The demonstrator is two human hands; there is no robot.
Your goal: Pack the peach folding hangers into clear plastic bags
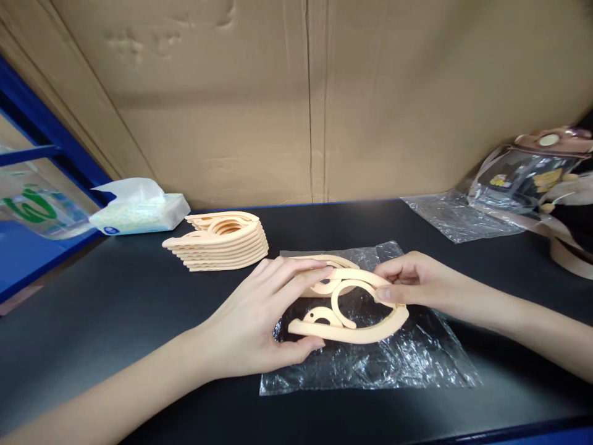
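A cream-coloured plastic folding clothes hanger (365, 334), folded up, is held flat above a clear plastic bag (417, 364). My left hand (259, 315) spans its left end, with the fingertips on the upper edge and the thumb along the lower one. At the right end, my right hand (412, 281) pinches it between thumb and fingers. Another hanger (345, 262) of the same colour lies behind, partly covered by the held one and my left fingers. I cannot tell whether that second hanger is inside the bag. Further left stands a neat stack of folded hangers (222, 250).
A tissue pack (143, 213) sits at the back left, beside a blue frame (28, 111) and a clear bottle (41, 210). Back right, a second plastic bag (456, 216) lies by a transparent strapped bottle (523, 176). Cardboard (222, 105) walls the black table's (92, 346) rear.
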